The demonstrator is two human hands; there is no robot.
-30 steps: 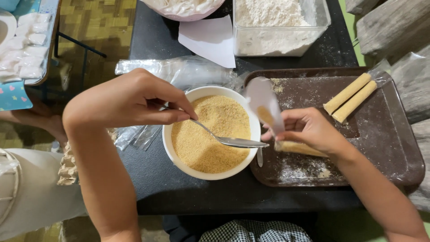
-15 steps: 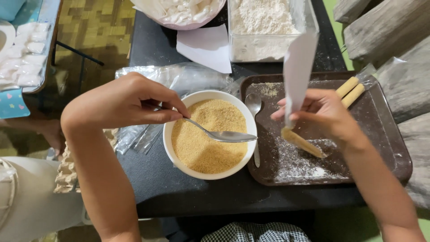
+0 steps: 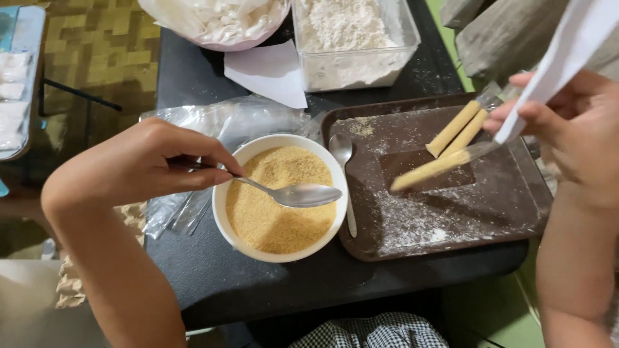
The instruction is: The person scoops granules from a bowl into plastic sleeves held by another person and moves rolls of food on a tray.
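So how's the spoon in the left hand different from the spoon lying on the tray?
The held spoon hovers over the bowl of crumbs, gripped by the left hand; the other spoon lies untouched at the brown tray edge. The held one points sideways, the other lengthwise. Both are plain metal.

Left hand [image 3: 151, 164] pinched shut; right hand [image 3: 574, 129] apparently pinching, raised.

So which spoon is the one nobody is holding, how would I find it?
Start at the dark brown plastic tray on the black table. At the tray's left edge, beside the white round bowl of golden crumbs, lies a small silver metal spoon. Unlike the spoon over the bowl, no hand touches it.
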